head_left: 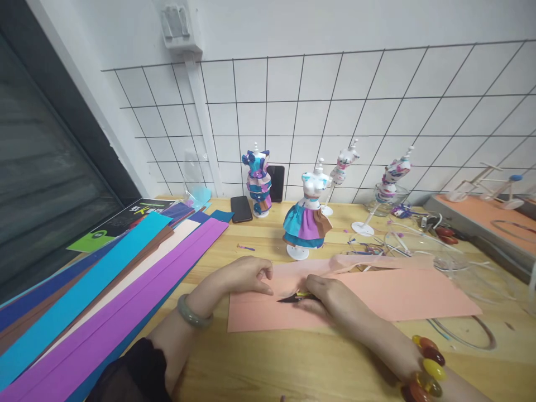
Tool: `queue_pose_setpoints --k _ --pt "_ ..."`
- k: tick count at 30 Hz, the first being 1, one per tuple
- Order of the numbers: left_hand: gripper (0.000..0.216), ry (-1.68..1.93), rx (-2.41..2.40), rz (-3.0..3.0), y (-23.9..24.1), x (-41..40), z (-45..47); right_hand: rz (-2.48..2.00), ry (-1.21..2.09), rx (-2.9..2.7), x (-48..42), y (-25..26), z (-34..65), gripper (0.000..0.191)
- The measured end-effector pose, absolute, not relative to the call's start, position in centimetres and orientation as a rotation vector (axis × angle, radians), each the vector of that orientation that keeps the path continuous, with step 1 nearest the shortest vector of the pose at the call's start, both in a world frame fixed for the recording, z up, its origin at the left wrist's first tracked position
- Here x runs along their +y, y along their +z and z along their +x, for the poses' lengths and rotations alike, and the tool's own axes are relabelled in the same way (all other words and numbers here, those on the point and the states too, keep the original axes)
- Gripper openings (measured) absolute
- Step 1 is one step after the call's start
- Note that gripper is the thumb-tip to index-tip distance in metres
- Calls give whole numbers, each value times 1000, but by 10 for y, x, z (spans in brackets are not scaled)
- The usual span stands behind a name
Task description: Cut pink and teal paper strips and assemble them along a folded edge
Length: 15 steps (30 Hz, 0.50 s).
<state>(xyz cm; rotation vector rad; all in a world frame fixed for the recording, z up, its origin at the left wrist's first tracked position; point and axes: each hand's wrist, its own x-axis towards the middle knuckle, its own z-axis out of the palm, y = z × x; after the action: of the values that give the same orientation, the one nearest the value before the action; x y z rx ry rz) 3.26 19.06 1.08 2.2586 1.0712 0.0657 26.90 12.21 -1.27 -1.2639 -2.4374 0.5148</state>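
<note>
A long peach sheet of paper or thin fabric lies on the wooden table in front of me, its far edge lifted and creased. My left hand rests at the sheet's left part, fingers curved, with a gap between thumb and forefinger. In my right hand are small thread snips with dark blades and a yellow handle. The blades point left over the sheet, towards my left thumb. Just behind stands a small white dress form wearing a gathered skirt in teal, purple and brown.
Long coloured strips cover the table's left side. At the back are another dressed form, two more forms on stands, and two phones. Loose cords and scraps lie at right, beside an orange-topped box.
</note>
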Motion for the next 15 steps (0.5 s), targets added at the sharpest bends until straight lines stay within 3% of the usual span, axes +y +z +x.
queue_pose_setpoints --k 15 --pt "29 59 1055 2242 8 193 30 -1273 542 -2462 118 -10 266 26"
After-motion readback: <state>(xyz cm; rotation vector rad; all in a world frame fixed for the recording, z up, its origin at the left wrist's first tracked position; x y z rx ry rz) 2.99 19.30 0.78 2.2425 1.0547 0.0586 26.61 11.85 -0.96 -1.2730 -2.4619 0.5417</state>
